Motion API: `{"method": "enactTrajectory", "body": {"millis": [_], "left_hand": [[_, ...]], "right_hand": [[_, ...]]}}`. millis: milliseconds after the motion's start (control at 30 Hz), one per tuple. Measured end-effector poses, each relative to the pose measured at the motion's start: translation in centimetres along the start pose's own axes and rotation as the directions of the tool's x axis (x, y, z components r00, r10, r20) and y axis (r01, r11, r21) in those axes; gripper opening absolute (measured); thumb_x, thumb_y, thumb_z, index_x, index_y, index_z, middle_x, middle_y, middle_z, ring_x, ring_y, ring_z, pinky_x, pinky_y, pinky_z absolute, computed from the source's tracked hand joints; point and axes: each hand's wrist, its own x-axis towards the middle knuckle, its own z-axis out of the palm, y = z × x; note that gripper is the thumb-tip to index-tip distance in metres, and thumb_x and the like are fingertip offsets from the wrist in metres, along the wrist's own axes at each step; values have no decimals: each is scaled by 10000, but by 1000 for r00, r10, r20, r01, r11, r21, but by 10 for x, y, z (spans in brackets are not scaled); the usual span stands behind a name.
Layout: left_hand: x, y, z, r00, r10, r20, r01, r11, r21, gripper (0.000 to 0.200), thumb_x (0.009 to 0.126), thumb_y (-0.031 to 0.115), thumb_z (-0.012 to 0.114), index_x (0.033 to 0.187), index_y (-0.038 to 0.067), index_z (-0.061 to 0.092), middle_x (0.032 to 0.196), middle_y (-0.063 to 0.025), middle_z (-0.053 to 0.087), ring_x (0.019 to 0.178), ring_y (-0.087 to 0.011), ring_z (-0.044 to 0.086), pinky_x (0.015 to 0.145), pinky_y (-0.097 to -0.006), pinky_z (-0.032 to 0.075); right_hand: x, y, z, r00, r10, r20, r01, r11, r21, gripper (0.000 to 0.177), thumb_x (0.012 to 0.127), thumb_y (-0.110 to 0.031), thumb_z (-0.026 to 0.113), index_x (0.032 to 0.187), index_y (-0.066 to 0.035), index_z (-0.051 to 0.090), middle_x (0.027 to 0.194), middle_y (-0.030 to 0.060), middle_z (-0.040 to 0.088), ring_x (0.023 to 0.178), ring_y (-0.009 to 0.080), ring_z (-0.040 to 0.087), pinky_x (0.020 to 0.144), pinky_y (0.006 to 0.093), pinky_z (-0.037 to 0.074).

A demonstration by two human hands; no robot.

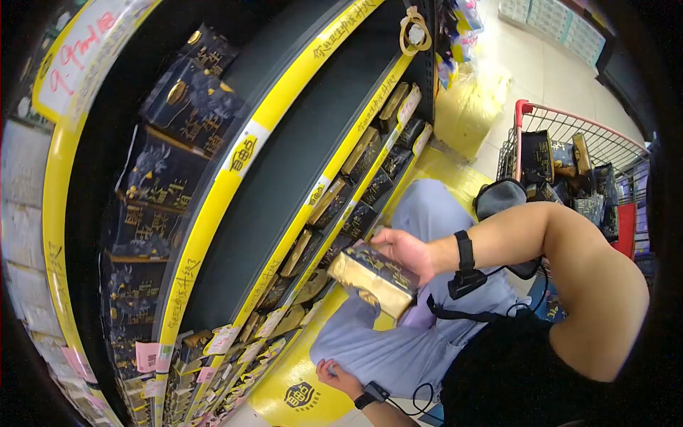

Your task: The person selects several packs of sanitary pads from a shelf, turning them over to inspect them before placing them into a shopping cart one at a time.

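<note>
My right hand (pixel 411 256) grips a black-and-gold pack of sanitary pads (pixel 373 279), a soft block with a shiny gold side, held in front of my lap. The thumb and fingers close round its dark end, and some fingers are hidden behind it. Lower down, beside my bent leg, my left hand (pixel 340 377) has its fingers loosely spread with nothing in them. Similar black packs (pixel 302 250) stand in rows on the low shelves in front of me. More of them (pixel 160 164) are stacked on a higher shelf.
Yellow shelf edges (pixel 213 206) carry printed lettering and price tags (pixel 148 357). A wire shopping cart (pixel 523 108) on my right holds several black packs (pixel 537 153). A yellow wrapped bundle (pixel 466 110) stands at the shelf end. A dark grey rounded object (pixel 500 199) lies near my right arm.
</note>
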Motion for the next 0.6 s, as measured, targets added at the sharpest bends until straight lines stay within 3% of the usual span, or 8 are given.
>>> {"method": "enactTrajectory", "body": {"millis": [33,100,167,233,433,467,567,600], "left_hand": [[3,0,2,1000,1,14,-1,1000,13,77,854,35,574,924,42,605,1205,-160,570,1193,-335,490,1061,-455,343],[5,4,0,999,-8,35,6,999,42,60,864,44,576,916,37,605,1204,-161,570,1193,-337,490,1063,-456,344],[7,13,2,999,-33,39,30,998,56,50,872,50,578,910,31,605,1208,-162,570,1197,-338,490,1071,-456,341],[7,16,2,999,-33,33,31,998,49,47,878,53,578,907,27,605,1209,-163,570,1199,-337,490,1077,-457,337],[5,6,3,999,-29,33,28,999,36,46,882,38,571,921,39,597,1210,-172,551,1196,-329,487,1060,-450,339],[4,-3,2,999,-18,38,17,999,28,47,890,36,571,930,49,592,1212,-172,538,1200,-323,483,1061,-442,336],[2,-4,3,1000,-15,20,14,1000,23,45,897,35,565,928,52,592,1202,-167,540,1199,-321,482,1058,-439,336],[3,0,3,1000,-12,25,11,1000,27,48,901,35,557,926,49,595,1192,-166,545,1199,-319,482,1057,-439,337]], "right_hand": [[1,3,-5,997,-2,-72,-1,999,-41,592,963,-445,349,1358,-70,579,1292,132,656,1112,297,663,999,435,498],[-1,7,1,999,22,-49,-25,998,-59,585,969,-433,335,1351,-65,582,1293,151,654,1095,296,673,996,437,504],[-2,14,16,963,0,-271,-27,995,-93,598,978,-441,332,1377,-52,550,1243,160,676,1054,317,685,984,429,515],[0,17,16,943,-21,-332,-34,986,-161,598,977,-485,363,1343,-52,550,1224,157,676,994,287,692,940,414,532],[-9,22,32,999,-49,23,52,991,-123,684,967,-550,343,1472,-92,395,1438,109,534,1262,234,545,1100,397,392],[-10,21,33,996,-28,82,32,998,-60,695,980,-576,336,1473,-91,409,1477,122,496,1305,234,509,1116,396,372],[-15,18,40,999,47,-11,-47,999,-12,696,989,-599,349,1446,-89,470,1454,135,527,1293,243,531,1117,405,377],[-13,18,28,985,129,117,-140,986,88,694,990,-607,353,1433,-90,492,1436,135,545,1290,248,537,1119,409,376]]}}
